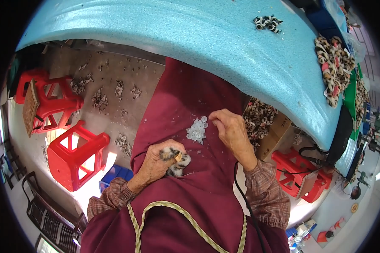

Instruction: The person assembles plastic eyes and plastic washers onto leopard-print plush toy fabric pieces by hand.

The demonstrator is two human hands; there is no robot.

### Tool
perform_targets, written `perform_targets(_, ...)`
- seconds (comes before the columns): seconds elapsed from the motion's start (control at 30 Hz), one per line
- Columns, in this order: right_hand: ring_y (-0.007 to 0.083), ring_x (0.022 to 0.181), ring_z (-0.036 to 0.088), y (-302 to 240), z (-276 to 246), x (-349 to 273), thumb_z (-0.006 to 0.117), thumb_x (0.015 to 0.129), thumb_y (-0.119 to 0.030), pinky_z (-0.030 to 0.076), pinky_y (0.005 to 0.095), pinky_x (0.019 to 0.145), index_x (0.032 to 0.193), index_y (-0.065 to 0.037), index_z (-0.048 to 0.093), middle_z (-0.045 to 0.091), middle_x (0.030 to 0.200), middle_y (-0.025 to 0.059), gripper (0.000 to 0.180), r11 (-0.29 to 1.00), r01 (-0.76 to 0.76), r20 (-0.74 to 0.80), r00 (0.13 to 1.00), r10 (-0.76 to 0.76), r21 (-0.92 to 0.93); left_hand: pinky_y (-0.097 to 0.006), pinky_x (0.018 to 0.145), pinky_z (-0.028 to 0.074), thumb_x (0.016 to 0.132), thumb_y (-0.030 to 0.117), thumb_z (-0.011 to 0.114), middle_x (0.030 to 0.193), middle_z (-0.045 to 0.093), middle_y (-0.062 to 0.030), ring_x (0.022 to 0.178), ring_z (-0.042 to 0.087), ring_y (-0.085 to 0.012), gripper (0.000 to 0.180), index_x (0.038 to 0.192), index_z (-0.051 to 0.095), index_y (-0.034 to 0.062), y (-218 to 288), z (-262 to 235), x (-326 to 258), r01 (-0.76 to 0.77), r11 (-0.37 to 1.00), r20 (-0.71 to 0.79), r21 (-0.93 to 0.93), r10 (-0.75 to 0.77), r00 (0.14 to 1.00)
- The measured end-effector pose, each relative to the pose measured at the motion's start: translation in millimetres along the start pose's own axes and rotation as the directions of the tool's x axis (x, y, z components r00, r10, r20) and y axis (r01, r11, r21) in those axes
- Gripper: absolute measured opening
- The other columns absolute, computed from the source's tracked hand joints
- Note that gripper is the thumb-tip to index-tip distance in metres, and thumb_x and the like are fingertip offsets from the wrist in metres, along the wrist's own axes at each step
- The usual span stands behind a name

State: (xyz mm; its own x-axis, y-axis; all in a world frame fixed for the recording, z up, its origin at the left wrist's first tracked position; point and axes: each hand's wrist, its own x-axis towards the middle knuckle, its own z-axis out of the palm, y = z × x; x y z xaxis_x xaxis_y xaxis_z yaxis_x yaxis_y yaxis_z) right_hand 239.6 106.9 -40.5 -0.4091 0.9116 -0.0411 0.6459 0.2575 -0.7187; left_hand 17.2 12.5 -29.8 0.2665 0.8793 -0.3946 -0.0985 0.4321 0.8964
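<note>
My left hand (pixel 155 162) is closed round a small furry plush piece (pixel 175 171) in black, white and tan, held low over the burgundy apron (pixel 207 185) on my lap. A small yellowish tab (pixel 179 157) sticks up from the fur beside my thumb. Beyond it, a small heap of translucent plastic discs (pixel 196 131) lies on the apron. Just right of the heap, my right hand (pixel 231 128) is raised with thumb and fingertips pinched together; whatever is between them is too small to make out.
A blue-covered table (pixel 177 29) spans the front, bearing a black-and-white furry clump (pixel 268 23) and a heap of spotted plush pieces (pixel 334 67). Red stools (pixel 78 154) stand at left, another red stool (pixel 299 175) at right. Beneath the table sits a carton (pixel 273 133) of furry pieces; scraps litter the floor.
</note>
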Motion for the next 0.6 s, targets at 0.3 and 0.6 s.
perform_targets(0.3,0.032,0.078,0.062,30.6,42.6,17.6,0.058,0.071,-0.002,0.052,0.0423,0.069,0.082,-0.007,0.061,0.062,0.083,0.0118,0.013,0.921,0.182,0.293,0.953,-0.078,-0.345,-0.024,0.074,0.047,0.078,0.0,0.065,0.088,0.061,-0.0046,0.083,0.057,-0.0104,0.011,0.089,0.063,0.0028,-10.0,-4.7,-2.7,-0.052,0.993,-0.007,-0.108,0.052,0.999)
perform_targets(0.6,0.0307,0.082,0.061,33.2,28.4,21.2,0.056,0.071,-0.003,0.051,0.0416,0.065,0.081,-0.006,0.061,0.059,0.082,0.0119,0.011,0.915,0.166,0.238,0.968,-0.08,-0.369,-0.025,0.073,0.046,0.075,0.003,0.071,0.09,0.05,-0.0065,0.08,0.053,-0.0136,0.015,0.088,0.065,0.007,-11.2,-2.0,1.5,-0.365,0.903,-0.091,-0.226,0.353,0.931)
